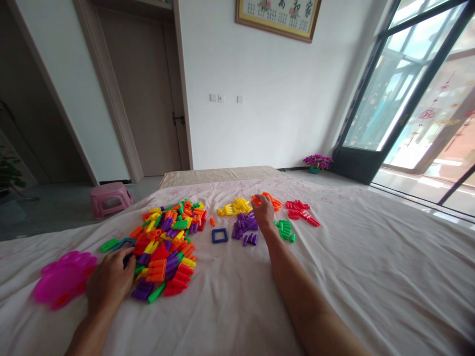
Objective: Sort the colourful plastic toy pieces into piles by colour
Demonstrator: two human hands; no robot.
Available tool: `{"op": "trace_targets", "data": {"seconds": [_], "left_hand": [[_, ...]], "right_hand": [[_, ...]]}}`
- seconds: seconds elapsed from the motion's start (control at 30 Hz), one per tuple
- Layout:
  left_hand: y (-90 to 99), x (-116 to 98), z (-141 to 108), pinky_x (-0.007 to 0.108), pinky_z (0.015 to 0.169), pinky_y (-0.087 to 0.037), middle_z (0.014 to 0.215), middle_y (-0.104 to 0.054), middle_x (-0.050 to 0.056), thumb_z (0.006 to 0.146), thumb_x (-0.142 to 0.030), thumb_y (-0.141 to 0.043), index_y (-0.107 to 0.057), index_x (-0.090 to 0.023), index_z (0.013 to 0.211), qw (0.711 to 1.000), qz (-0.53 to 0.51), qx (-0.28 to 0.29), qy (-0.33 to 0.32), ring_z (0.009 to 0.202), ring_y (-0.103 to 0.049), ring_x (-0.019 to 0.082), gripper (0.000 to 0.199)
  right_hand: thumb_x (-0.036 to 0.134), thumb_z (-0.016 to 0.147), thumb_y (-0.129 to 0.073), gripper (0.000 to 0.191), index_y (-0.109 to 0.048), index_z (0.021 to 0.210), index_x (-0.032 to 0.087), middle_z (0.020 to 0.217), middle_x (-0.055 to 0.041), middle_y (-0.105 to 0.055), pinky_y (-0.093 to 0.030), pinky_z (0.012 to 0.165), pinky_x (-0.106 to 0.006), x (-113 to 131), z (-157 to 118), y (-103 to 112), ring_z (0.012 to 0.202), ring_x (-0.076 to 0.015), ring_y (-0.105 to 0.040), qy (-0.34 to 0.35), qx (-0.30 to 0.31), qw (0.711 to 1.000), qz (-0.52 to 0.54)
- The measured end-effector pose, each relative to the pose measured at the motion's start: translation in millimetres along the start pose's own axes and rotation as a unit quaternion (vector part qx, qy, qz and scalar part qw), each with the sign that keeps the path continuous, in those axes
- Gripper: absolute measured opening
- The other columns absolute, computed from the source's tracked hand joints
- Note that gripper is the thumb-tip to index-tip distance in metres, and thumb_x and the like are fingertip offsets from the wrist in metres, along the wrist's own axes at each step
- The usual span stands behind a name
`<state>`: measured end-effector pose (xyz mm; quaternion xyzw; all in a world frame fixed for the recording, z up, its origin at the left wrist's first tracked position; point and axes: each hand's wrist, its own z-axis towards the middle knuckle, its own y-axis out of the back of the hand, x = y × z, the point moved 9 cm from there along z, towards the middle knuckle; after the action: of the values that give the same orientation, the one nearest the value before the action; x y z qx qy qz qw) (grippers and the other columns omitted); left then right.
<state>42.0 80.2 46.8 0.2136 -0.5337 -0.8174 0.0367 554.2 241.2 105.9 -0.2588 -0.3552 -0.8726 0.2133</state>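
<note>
The left hand (111,277) is at the mixed heap of plastic building blocks (159,252) on the pale sheet (230,296), the right hand (264,211) at the orange blocks (275,202), fingers curled, any grip unclear.

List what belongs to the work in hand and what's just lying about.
Part of the work, judging by the hands:
mixed pile, by the left hand
orange pieces, at the right hand
yellow, purple, green, red groups

Probably just lying about:
magenta flower-shaped item
pink stool
potted flowers
</note>
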Motion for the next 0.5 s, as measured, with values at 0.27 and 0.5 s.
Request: {"op": "trace_targets", "data": {"seconds": [0.27,0.5], "left_hand": [[1.3,-2,0,0.045,0.089,-0.050,0.123,-0.066,0.016,0.093,-0.041,-0.035,-0.068,-0.017,0.118,1.000,-0.004,0.005,-0.002,0.109,-0.062,0.033,0.047],[-1.2,-1,0,0.043,0.091,-0.049,0.124,-0.066,0.015,0.094,-0.041,-0.035,-0.067,-0.018,0.118,1.000,-0.002,0.003,-0.008,0.112,-0.062,0.031,0.047]], "right_hand": [[0.010,0.079,-0.051,0.040,-0.070,0.115,0.014,0.125,-0.0143,-0.063,-0.043,0.104,-0.038,-36,-3,8,0.118,-0.0252,-0.056,-0.045,-0.029,0.998,-0.034],[0.009,0.085,-0.047,0.037,-0.073,0.109,0.018,0.113,-0.0081,-0.071,-0.048,0.097,-0.033,28,-17,-21,0.105,-0.0212,-0.064,0.041,0.066,0.997,0.014]]}}
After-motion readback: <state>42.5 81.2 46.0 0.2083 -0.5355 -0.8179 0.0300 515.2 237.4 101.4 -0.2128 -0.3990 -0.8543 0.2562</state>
